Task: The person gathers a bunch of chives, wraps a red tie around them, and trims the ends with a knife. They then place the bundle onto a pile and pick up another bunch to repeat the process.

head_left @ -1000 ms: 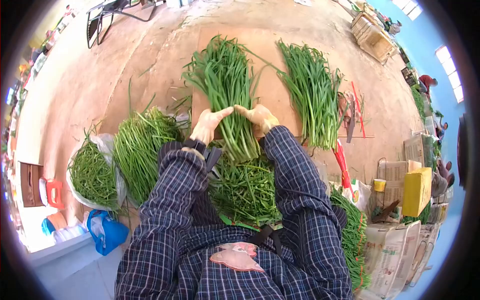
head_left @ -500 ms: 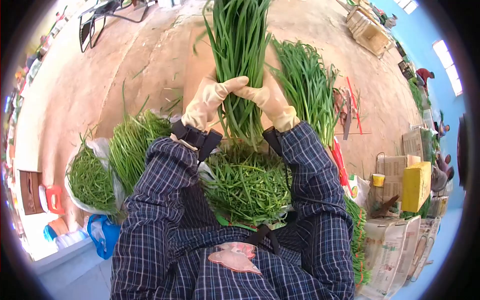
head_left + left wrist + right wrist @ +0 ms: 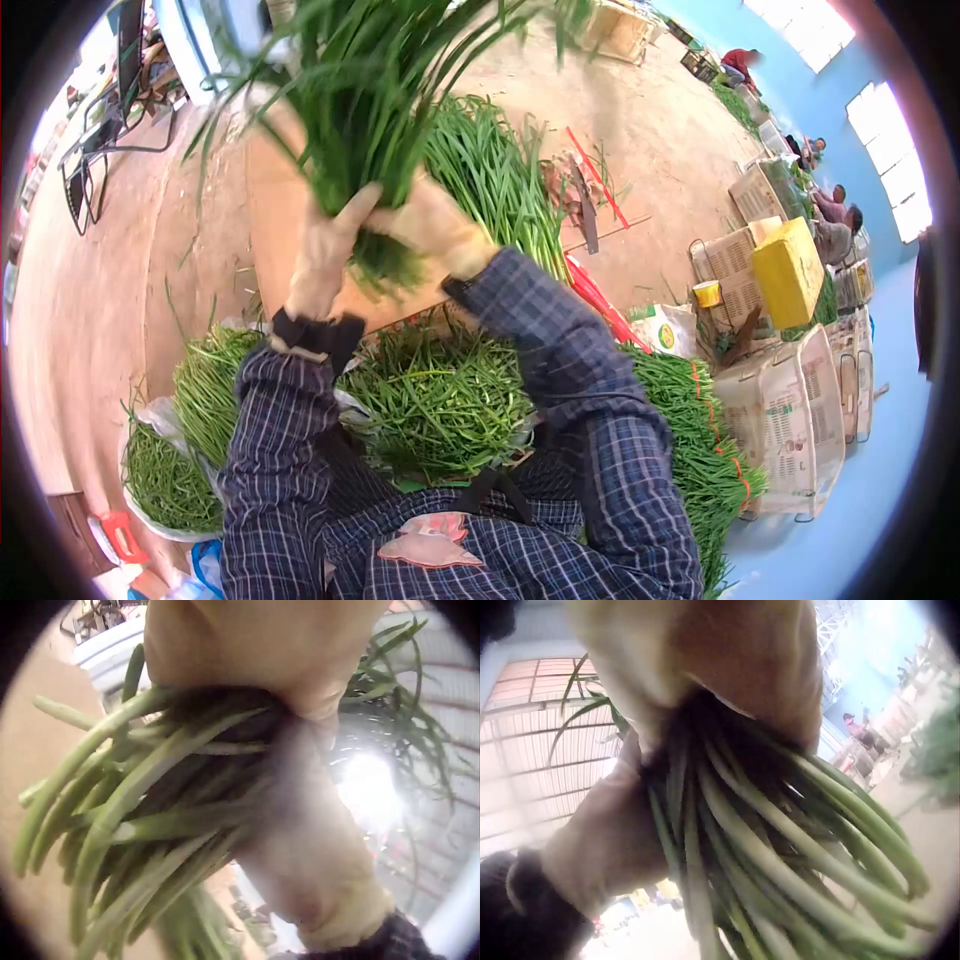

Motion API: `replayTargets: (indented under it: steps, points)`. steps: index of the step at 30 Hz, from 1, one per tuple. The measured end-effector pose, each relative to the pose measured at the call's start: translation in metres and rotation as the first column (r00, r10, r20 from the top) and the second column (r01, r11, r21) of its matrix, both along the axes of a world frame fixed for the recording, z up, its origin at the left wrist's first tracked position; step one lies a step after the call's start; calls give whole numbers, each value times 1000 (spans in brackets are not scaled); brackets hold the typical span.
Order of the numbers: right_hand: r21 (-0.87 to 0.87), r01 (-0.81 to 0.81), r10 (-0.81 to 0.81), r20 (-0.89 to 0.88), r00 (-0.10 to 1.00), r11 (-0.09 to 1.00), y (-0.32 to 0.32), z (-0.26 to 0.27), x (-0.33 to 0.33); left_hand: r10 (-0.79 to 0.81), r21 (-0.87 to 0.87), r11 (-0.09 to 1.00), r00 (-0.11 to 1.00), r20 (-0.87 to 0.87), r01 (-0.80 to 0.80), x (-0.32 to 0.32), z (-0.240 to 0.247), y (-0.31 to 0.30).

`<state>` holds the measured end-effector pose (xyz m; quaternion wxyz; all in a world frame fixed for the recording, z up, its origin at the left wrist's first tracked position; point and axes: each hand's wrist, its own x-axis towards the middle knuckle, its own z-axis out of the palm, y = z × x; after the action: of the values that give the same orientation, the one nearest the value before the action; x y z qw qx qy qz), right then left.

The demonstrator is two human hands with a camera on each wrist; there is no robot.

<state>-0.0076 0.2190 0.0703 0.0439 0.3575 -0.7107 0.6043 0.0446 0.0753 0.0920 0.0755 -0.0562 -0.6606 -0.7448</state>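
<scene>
A thick bunch of garlic chives (image 3: 365,120) is held up in front of me, leaves fanning upward and blurred. My left hand (image 3: 322,250), in a pale glove, grips its left side near the stalk ends. The gloved right hand (image 3: 437,228) wraps the other side, with the thumbs close together across the front. Cut stalk ends (image 3: 142,817) hang below the grip in the left wrist view, and the stalks (image 3: 757,832) splay out under the right hand in the right wrist view. Another chive bunch (image 3: 500,165) lies on the board (image 3: 275,215) beyond my right hand.
Loose trimmings (image 3: 440,410) fill a container at my lap. A knife (image 3: 583,210) and red strips (image 3: 598,180) lie right of the board. Tied chives (image 3: 690,430), crates (image 3: 790,420) and a yellow block (image 3: 787,272) stand right; more chives (image 3: 170,485) sit left.
Both hands have lifted the chive bunch off the board, raising it toward me and then upward to the left. The head view has turned toward the right.
</scene>
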Motion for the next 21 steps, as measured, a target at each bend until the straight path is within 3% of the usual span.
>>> replayTargets:
  steps: [2,4,5,7,9,10,11,12,13,14,15,17,18,19,21]
  points:
    - [-31,-30,37,256,966,999,37,17,-11,-72,217,973,995,-65,85,-25,-1,37]
    - [-47,-78,90,393,915,996,80,37,-14,-134,348,936,972,195,60,-39,6,76]
    - [-101,-93,128,443,887,991,100,40,-16,-168,358,929,971,167,99,-49,-3,94]
    - [-94,-34,82,573,815,995,135,23,-25,-213,428,899,943,256,87,-73,-41,129]
    - [78,19,-67,683,728,997,167,-26,-51,-195,466,885,906,375,-3,-98,-92,163]
    - [330,113,-307,626,717,937,171,-41,-54,-100,389,915,878,469,-104,-91,-94,173]
    - [555,199,-518,508,688,808,174,-55,-59,-96,361,923,830,549,-132,-95,-109,180]
    - [509,239,-508,493,706,827,183,-90,-72,5,201,970,834,551,-139,-111,-144,188]
    - [462,278,-501,481,719,842,182,-102,-72,103,34,989,834,542,-145,-108,-135,189]
    - [521,330,-566,399,721,787,189,-111,-73,89,-8,995,847,525,-100,-100,-129,186]
    - [403,263,-451,498,741,876,189,-92,-62,97,-169,986,867,489,-16,-109,-138,183]
    - [196,165,-254,648,718,967,191,-73,-55,-24,-223,966,903,429,131,-114,-144,176]
    - [210,196,-283,571,771,958,191,-78,-58,32,-369,923,936,350,107,-115,-147,175]
    - [207,193,-279,578,767,959,190,-83,-59,35,-373,921,933,357,108,-115,-148,173]
    - [624,336,-592,258,763,706,192,-88,-59,127,-719,693,971,203,60,-115,-145,174]
